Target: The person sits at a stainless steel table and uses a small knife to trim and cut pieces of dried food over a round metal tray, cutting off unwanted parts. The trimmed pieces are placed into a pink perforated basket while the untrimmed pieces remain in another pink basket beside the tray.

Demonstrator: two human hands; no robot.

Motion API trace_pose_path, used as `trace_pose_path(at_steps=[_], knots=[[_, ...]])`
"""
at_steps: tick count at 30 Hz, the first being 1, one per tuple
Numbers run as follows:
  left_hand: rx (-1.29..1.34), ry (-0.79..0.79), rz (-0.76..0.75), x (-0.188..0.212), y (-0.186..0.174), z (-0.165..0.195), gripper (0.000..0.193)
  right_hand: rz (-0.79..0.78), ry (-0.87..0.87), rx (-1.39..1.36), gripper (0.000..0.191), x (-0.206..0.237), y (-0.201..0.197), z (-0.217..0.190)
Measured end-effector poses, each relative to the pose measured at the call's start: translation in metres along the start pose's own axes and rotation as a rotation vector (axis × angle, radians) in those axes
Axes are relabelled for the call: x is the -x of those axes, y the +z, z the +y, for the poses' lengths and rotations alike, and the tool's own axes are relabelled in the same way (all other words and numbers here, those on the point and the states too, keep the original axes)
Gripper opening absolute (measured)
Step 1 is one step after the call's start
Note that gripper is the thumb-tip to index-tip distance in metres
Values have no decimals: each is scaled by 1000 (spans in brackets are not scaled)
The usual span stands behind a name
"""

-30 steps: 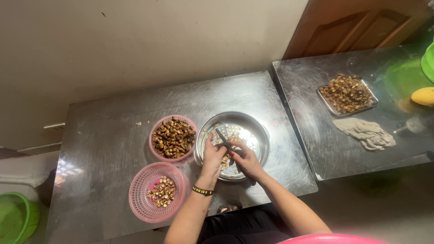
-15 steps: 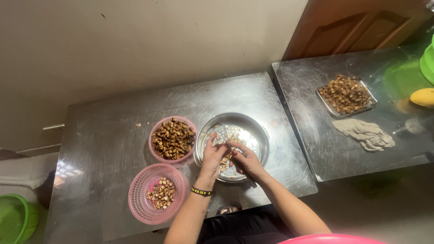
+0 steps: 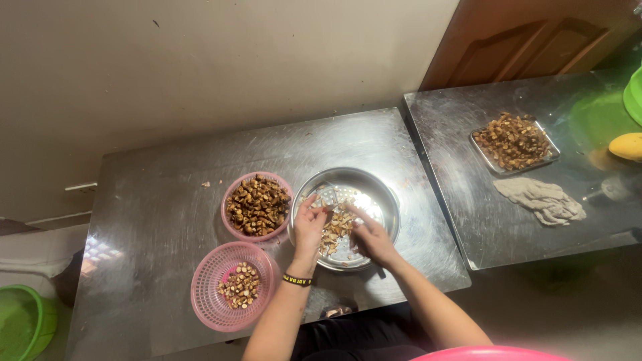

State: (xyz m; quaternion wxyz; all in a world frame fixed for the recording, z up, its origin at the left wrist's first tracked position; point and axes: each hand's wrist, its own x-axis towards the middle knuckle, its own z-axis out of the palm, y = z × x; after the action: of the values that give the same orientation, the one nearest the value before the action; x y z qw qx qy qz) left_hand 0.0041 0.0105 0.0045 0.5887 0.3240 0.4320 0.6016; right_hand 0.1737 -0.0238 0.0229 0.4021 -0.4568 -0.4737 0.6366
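My left hand, with a dark band on its wrist, reaches into a round steel bowl and pinches a small brown piece at its fingertips. My right hand is in the same bowl, closed around what looks like a small knife whose blade points up and left toward the left fingers. A pile of pale peelings and brown bits lies in the bowl between the hands. Just left of the bowl stands a pink basket heaped with dark brown pieces.
A second pink basket holding a few cut pieces sits near the front left of the steel table. The adjoining table to the right carries a steel tray of brown pieces, a grey cloth and a yellow object. A green tub is on the floor.
Both hands stay over the bowl. The left fingers have lifted slightly and opened toward the blade, and the right hand has shifted a little lower and to the right.
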Motion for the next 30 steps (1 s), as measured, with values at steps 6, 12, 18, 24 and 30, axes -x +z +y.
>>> trace_pose_path(at_steps=[6, 12, 18, 24, 30], knots=[[194, -56, -60, 5, 7, -6, 47, -112, -36, 34, 58, 3, 11, 6], [-13, -21, 13, 16, 7, -9, 59, -73, -137, 42, 58, 3, 18, 5], [-431, 180, 73, 31, 16, -10, 67, 9, -103, -19, 52, 2, 25, 1], [-454, 206, 62, 39, 21, -4, 69, 19, -48, -173, 48, -1, 25, -3], [14, -24, 39, 24, 18, -11, 70, 56, -73, -178, 42, -2, 28, -1]])
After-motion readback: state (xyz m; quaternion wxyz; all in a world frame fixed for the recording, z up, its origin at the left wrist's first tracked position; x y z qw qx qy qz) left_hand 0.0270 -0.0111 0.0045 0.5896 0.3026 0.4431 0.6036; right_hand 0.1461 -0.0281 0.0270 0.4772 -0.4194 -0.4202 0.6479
